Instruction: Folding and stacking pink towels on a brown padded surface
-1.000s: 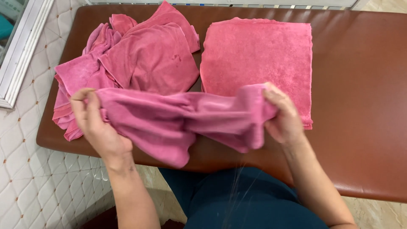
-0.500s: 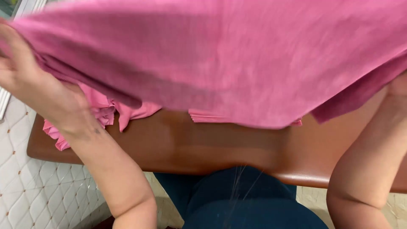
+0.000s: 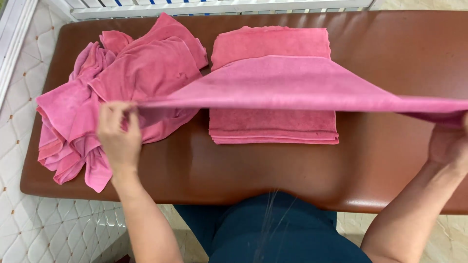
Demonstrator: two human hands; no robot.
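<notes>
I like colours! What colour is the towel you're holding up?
Pink, plain; the head view shows the towel.

heap (image 3: pixel 117 92) left of stack (image 3: pixel 273 126), on bench (image 3: pixel 390 58)

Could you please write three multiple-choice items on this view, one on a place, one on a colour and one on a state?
1. Where does the folded stack of towels lie?
A. On the floor
B. On the brown padded bench, right of the loose pile of towels
C. On the person's lap

2. What colour is the towel held between the hands?
A. Pink
B. White
C. Blue

3. In what state is the held towel?
A. Rolled into a ball
B. Folded flat on the stack
C. Stretched out above the bench, gripped by the left hand and the right hand

Answers: 1 B, the stack rests on the brown surface beside the crumpled pile. 2 A, it matches the other pink towels. 3 C, each hand pinches one end and the cloth spans the gap between them.
</notes>
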